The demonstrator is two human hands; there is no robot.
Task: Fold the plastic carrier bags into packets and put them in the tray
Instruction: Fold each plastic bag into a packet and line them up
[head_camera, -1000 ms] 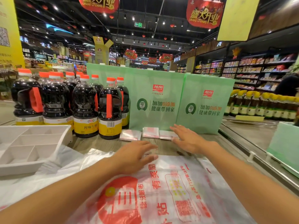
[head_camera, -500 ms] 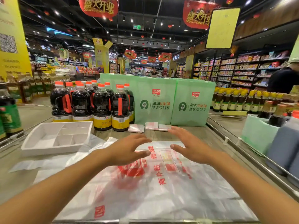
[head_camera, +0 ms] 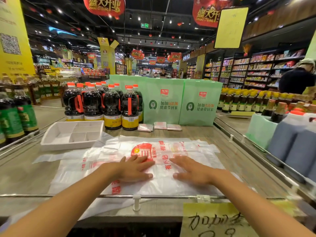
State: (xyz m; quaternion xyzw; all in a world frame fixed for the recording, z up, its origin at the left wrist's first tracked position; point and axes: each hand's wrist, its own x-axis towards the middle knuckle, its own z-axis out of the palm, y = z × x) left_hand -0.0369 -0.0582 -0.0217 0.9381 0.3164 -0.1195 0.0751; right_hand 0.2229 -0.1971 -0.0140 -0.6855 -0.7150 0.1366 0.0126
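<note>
A translucent white carrier bag (head_camera: 171, 147) with red print lies spread flat on the display table, on top of more bags. My left hand (head_camera: 135, 168) and my right hand (head_camera: 189, 170) both press flat on it, fingers straight, side by side near the middle. A white divided tray (head_camera: 51, 135) stands at the left, with nothing visible in its compartments. Three folded bag packets (head_camera: 159, 126) lie in a row at the back, in front of the green boxes.
Dark sauce bottles (head_camera: 111, 108) with orange caps stand behind the tray. Green boxes (head_camera: 181, 103) line the back. A metal rail (head_camera: 136, 196) runs along the near edge, another along the right side. Jugs (head_camera: 294, 139) stand to the right. A yellow sign (head_camera: 215, 221) hangs below.
Both hands pulled back from the far side of the table and came down flat on the bag. The view has drawn back and shows more of the table.
</note>
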